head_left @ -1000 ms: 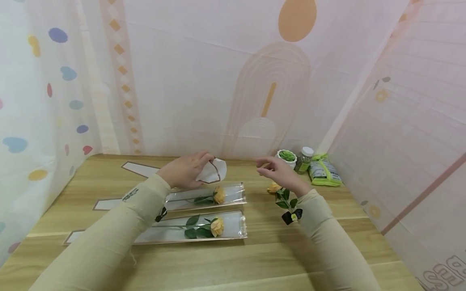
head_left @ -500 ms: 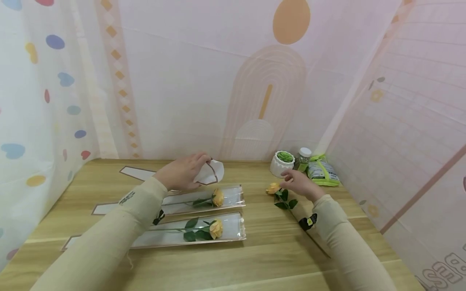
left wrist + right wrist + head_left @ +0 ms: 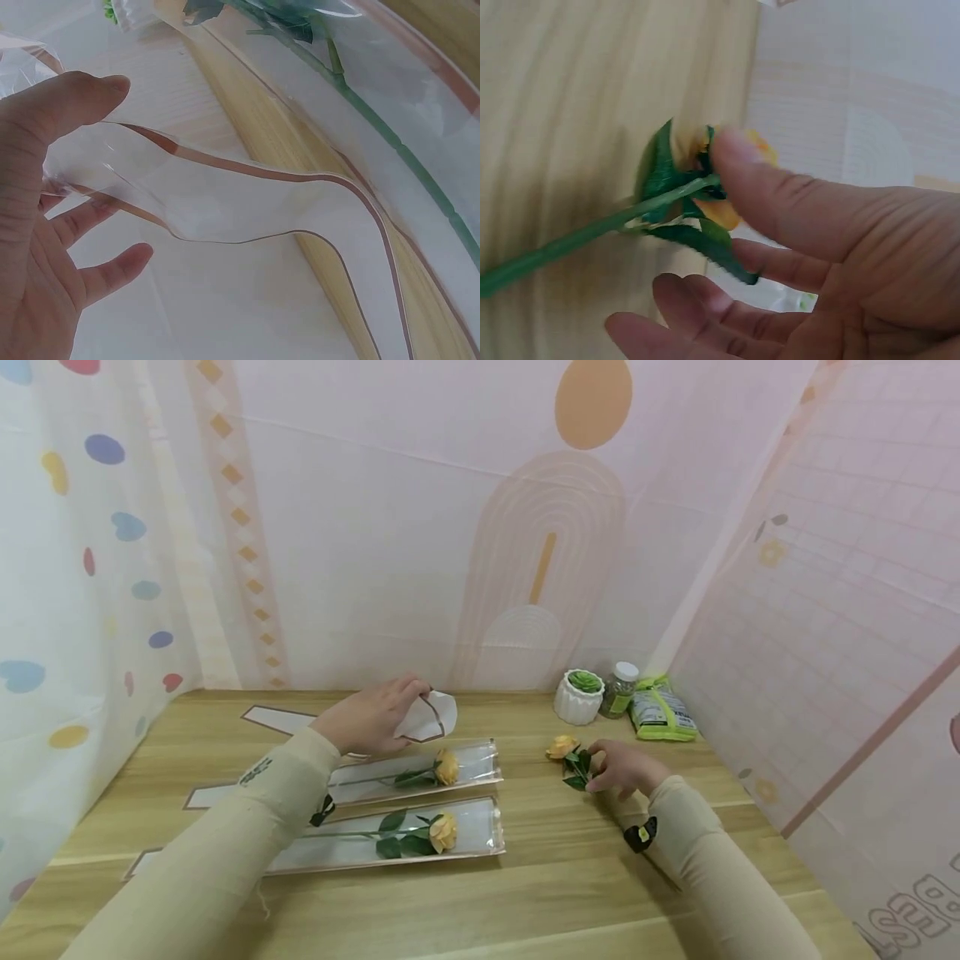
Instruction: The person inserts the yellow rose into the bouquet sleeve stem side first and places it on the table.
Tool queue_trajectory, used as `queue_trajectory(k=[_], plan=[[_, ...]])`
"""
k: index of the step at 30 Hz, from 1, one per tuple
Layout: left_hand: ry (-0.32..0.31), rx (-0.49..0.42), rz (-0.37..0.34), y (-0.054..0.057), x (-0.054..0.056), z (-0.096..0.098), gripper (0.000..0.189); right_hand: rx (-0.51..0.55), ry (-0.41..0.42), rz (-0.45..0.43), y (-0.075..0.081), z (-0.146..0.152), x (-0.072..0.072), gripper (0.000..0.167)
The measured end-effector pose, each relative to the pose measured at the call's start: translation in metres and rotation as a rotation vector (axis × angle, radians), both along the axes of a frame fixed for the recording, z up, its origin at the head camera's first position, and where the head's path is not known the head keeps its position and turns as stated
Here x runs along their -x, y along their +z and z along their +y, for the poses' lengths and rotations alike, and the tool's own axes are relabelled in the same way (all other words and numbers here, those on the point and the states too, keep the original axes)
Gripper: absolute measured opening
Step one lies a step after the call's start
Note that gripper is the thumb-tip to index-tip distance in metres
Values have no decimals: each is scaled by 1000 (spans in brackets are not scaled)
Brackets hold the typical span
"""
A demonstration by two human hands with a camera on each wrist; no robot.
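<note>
My left hand [image 3: 378,717] holds the mouth of a clear flower sleeve [image 3: 232,199] with a brown border, thumb on one side and fingers on the other; the mouth bulges apart. The sleeve's narrow tail lies toward the back left of the table. At the right, my right hand [image 3: 626,768] has thumb and index finger around the stem of a yellow rose [image 3: 562,747], just below the bloom among its green leaves. In the right wrist view the thumb partly covers the bloom, and the green stem [image 3: 577,238] runs off to the left.
Two sleeved roses lie side by side before my left hand, a farther sleeve [image 3: 476,762] and a nearer sleeve [image 3: 480,831]. At the back right stand a white succulent pot [image 3: 579,700], a white-lidded jar [image 3: 621,690] and a green-grey packet [image 3: 663,710]. Printed curtains border the table.
My right hand has moved from the air near the pot down and right to the rose's stem, and its fingers have come around it. The left hand stays at the sleeve.
</note>
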State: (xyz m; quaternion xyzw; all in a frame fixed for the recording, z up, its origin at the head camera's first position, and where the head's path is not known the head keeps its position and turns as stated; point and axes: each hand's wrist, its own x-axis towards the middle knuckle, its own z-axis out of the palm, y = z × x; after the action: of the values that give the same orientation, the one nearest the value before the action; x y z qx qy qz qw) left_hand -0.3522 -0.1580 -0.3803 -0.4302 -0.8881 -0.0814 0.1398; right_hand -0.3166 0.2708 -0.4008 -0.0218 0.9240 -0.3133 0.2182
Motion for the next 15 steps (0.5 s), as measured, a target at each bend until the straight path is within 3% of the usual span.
queue_trajectory(k=[8,15], plan=[[19,6,-16,-1,-2,-1,70,-30,-20,-9,-16,0,-6,82],[32,11,-42,0,-2,0,70,-63,-13,-2,-19,-6,-9,78]])
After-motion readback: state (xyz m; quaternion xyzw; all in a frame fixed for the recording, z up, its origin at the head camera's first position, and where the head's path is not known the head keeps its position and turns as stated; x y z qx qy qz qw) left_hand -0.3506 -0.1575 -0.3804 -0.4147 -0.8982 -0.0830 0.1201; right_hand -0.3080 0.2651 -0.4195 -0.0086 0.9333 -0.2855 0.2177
